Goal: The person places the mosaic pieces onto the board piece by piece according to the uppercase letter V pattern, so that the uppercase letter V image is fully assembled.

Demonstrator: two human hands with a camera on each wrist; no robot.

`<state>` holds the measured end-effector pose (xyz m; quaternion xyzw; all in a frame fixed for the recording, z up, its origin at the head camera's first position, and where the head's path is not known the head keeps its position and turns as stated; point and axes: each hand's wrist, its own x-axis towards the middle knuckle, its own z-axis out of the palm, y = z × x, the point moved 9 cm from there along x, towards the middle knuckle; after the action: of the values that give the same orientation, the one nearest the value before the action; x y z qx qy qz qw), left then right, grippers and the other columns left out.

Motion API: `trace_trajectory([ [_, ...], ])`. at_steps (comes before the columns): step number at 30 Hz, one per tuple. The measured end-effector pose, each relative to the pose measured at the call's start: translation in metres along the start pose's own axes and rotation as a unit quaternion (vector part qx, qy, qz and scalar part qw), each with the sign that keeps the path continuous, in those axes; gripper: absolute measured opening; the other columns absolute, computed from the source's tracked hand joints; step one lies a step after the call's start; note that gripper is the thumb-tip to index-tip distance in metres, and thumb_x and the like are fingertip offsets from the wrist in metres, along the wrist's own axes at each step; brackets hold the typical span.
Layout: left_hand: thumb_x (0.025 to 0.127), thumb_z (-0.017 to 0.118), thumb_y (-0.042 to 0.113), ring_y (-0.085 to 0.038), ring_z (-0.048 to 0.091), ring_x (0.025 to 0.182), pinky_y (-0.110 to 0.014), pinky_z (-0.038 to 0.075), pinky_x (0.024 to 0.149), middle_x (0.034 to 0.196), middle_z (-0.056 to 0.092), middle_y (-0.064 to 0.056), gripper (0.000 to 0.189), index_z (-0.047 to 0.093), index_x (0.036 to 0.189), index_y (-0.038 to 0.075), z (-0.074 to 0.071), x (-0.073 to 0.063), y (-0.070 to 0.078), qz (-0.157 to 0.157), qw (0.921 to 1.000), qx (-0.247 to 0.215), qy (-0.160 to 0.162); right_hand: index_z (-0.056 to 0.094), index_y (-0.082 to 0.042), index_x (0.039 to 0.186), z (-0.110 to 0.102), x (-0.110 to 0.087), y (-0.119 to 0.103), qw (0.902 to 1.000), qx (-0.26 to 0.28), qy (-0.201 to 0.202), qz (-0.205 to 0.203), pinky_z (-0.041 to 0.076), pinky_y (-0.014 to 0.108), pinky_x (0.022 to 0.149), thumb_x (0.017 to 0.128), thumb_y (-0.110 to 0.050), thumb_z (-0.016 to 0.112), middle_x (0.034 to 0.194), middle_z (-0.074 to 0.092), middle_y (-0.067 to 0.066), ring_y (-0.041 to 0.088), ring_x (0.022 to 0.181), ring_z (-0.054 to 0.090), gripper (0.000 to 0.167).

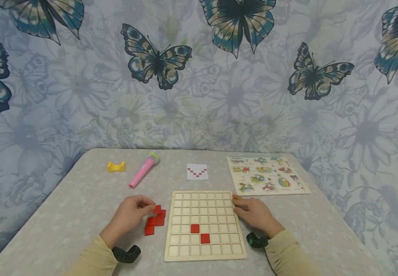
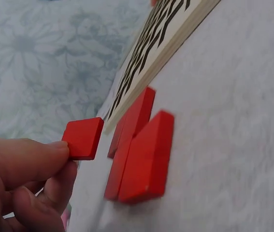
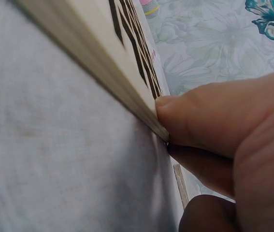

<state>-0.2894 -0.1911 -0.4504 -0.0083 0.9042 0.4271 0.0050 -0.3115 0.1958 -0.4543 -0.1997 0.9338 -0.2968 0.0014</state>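
My left hand (image 1: 131, 212) pinches a red square tile (image 2: 82, 139) between thumb and fingertips, just above a small group of loose red tiles (image 1: 155, 221). These lie on the table left of the board, partly overlapping. In the middle stands a pale wooden grid board (image 1: 167, 245) with raised square cells. Two red tiles sit in its cells, one (image 1: 194, 228) diagonally up and left of the other (image 1: 204, 238). At the board's upper right edge, my right hand (image 1: 255, 215) grips the rim, its thumb at the top edge in the right wrist view.
Behind the board lies a small card (image 1: 197, 171) printed with a pink V of squares. A picture puzzle board (image 1: 268, 174) is at the back right. A pink toy microphone (image 1: 143, 171) and a yellow tape-dispenser-like piece (image 1: 116, 166) lie back left. Black bands sit at both wrists.
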Motion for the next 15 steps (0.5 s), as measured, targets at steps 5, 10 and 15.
trace_trajectory([
  [5, 0.095, 0.074, 0.019, -0.017, 0.061, 0.081, -0.032, 0.050, 0.069, 0.088, 0.071, 0.002, 0.008, 0.076, 0.101, 0.014, 0.006, -0.002, 0.013, 0.007, 0.9999, -0.011, -0.003, 0.065, -0.009, 0.137, 0.000, 0.002, -0.003, 1.0000, 0.003, -0.001, 0.002, 0.055, 0.033, 0.081, 0.100, -0.027, 0.068, 0.151, 0.054, 0.000, 0.026, 0.096, 0.072, 0.042],
  [10, 0.093, 0.077, 0.020, -0.014, 0.061, 0.081, -0.031, 0.051, 0.069, 0.088, 0.070, 0.004, 0.005, 0.076, 0.097, 0.017, 0.023, -0.001, 0.030, 0.012, 0.9998, -0.007, -0.016, 0.065, -0.009, 0.137, 0.001, 0.002, -0.002, 1.0000, 0.004, -0.003, 0.005, 0.053, 0.029, 0.077, 0.100, -0.027, 0.068, 0.151, 0.055, 0.001, 0.022, 0.078, 0.069, 0.042],
  [15, 0.090, 0.080, 0.020, -0.014, 0.059, 0.071, -0.031, 0.050, 0.062, 0.083, 0.069, 0.005, 0.004, 0.077, 0.093, 0.018, 0.044, -0.001, 0.050, 0.029, 0.9987, -0.012, -0.041, 0.066, -0.009, 0.137, 0.001, 0.001, 0.000, 0.9999, 0.000, 0.001, 0.011, 0.056, 0.041, 0.090, 0.100, -0.027, 0.068, 0.151, 0.055, 0.000, 0.026, 0.095, 0.072, 0.042],
])
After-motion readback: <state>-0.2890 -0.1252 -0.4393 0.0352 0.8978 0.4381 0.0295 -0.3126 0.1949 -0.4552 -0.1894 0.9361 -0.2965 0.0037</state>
